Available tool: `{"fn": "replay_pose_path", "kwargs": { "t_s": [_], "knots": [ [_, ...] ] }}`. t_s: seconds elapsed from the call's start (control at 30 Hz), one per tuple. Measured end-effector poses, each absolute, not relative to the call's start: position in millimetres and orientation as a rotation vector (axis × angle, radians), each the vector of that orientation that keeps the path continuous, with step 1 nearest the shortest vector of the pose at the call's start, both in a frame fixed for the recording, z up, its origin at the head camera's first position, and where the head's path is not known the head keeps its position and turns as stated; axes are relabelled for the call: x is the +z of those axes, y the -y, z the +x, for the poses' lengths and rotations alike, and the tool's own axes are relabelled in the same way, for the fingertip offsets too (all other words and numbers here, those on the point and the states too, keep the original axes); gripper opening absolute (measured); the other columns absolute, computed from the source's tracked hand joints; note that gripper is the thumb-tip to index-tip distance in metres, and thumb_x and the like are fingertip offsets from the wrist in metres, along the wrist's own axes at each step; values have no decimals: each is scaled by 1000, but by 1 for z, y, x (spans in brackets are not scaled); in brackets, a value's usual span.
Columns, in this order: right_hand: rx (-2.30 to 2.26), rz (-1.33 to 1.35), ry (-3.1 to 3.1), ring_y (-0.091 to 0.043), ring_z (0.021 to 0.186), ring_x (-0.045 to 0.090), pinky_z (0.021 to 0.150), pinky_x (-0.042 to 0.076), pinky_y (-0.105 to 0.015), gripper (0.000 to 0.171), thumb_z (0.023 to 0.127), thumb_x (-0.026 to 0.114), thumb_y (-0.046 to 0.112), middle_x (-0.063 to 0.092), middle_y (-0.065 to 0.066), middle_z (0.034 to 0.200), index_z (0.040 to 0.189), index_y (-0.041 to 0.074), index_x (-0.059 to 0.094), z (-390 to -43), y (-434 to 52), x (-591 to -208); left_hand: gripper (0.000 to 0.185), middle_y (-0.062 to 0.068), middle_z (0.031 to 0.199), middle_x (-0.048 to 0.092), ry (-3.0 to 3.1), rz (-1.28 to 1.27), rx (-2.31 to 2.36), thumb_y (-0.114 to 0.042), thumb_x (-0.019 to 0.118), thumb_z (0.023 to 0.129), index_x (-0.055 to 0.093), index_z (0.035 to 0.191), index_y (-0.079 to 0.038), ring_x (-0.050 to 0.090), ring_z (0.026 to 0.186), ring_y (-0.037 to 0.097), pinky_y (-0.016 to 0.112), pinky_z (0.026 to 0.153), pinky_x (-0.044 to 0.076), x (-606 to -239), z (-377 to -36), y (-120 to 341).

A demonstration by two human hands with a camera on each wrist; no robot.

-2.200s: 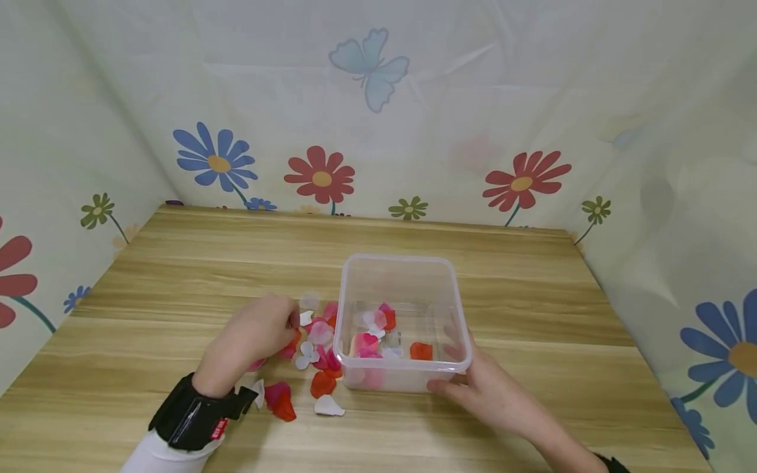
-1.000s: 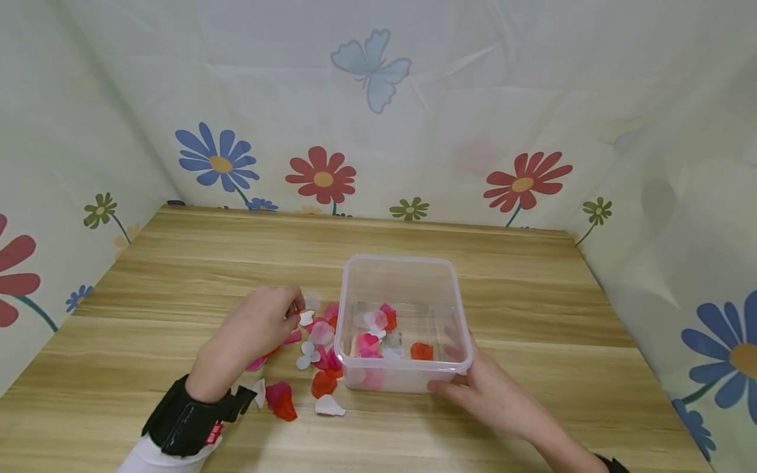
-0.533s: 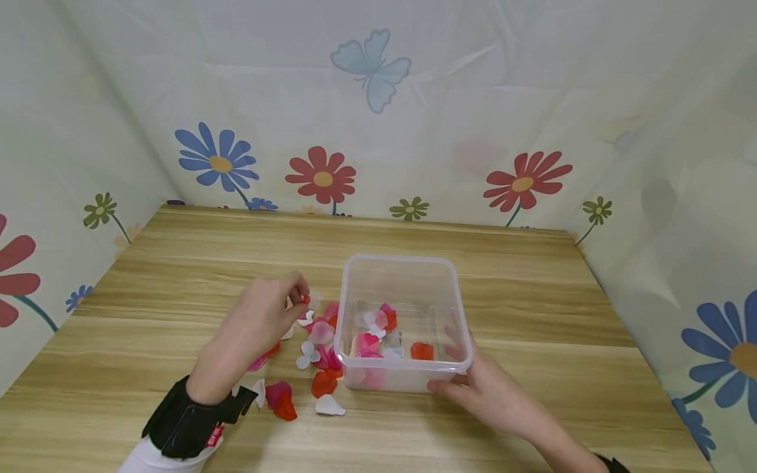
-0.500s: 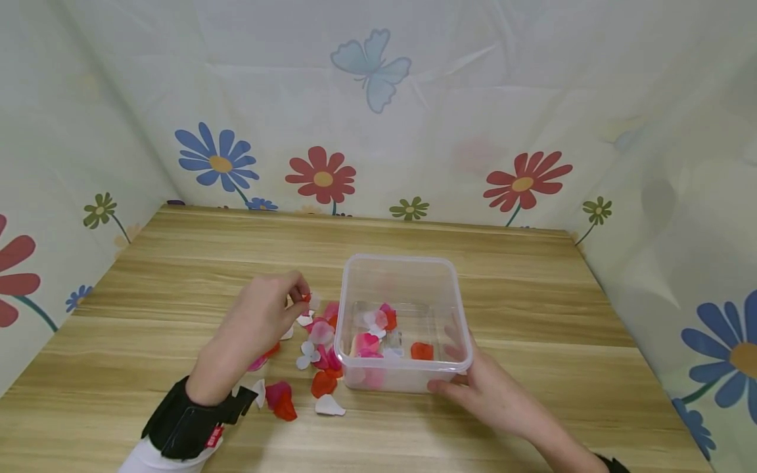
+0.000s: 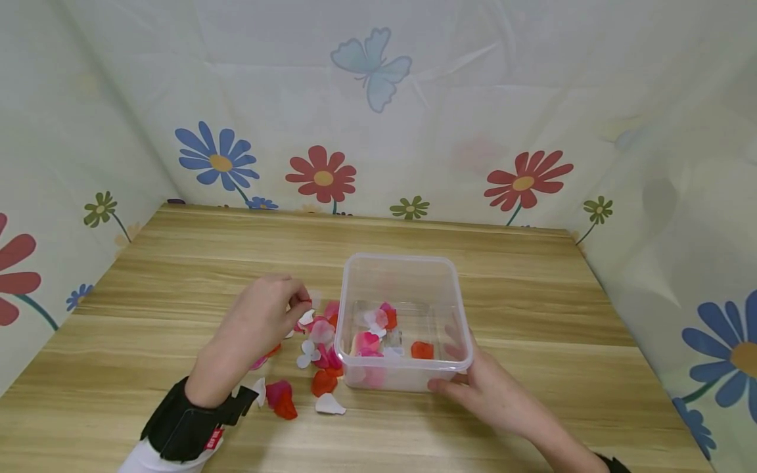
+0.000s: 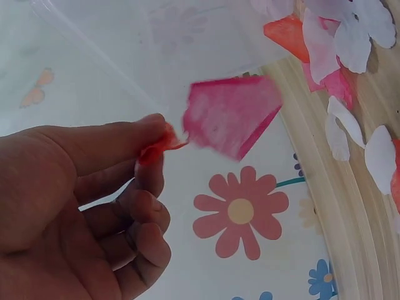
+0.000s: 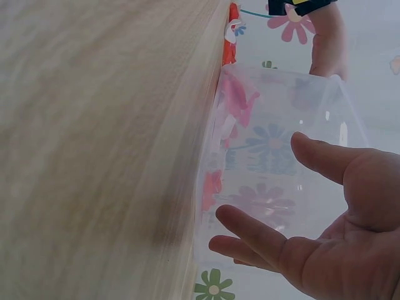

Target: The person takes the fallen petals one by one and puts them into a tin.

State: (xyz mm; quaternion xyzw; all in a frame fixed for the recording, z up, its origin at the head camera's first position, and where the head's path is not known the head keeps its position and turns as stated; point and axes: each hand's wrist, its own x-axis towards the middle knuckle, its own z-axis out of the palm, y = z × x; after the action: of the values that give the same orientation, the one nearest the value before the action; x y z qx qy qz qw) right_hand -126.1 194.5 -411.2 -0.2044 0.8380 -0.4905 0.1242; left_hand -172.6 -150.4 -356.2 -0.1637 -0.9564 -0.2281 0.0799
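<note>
Apparently mid-pick, left of centre

Pinching red petal [image 6: 152, 152] with left hand [image 5: 260, 315], thumb to index, beside loose petals [image 5: 321, 332]; bracing clear box [image 5: 402, 279], centre, with right hand [image 5: 487, 397], fingers near straight. Probably calls next for lifting over into it.

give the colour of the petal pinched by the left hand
The pinched petal is red; left wrist view shows it best.

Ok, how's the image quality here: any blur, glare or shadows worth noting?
Head view: fairly even light, soft shadows low in the frame on the table; left wrist view: the pink petal is blurred, the left hand rather dim; right wrist view: small white glints on the clear box, and the table nearest the lens looks out of focus.
</note>
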Motion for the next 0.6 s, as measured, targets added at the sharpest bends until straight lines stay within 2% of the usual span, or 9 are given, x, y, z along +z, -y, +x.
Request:
{"fn": "replay_pose_path", "kwargs": {
  "t_s": [0.23, 0.4, 0.6],
  "knots": [
    [-1453, -605, -2456, -35, 123, 59, 93, 55, -34, 102, 90, 79, 8, 37, -25, 157, 163, 12, 8, -126, -194, -412, 12, -2, 72, 63, 2829, -505, -714, -10, 85, 86, 74, 90, -8, 54, 60, 13, 25, 58, 51, -355, -173, 150],
    [-1438, -622, -2487, -34, 121, 61, 92, 54, -32, 100, 90, 79, 6, 39, -25, 156, 162, 8, 11, -126, -194, -413, 6, -1, 73, 63, 2874, -502, -686, -7, 80, 90, 75, 92, -6, 53, 60, 15, 26, 58, 50, -356, -173, 151],
    [-1435, -636, -2486, -35, 121, 60, 93, 54, -33, 98, 90, 79, 7, 40, -24, 156, 161, 8, 12, -127, -195, -413, 7, 1, 76, 65, 2925, -512, -642, -4, 80, 88, 74, 93, -6, 53, 61, 16, 26, 57, 49, -359, -173, 152]
  ]
}}
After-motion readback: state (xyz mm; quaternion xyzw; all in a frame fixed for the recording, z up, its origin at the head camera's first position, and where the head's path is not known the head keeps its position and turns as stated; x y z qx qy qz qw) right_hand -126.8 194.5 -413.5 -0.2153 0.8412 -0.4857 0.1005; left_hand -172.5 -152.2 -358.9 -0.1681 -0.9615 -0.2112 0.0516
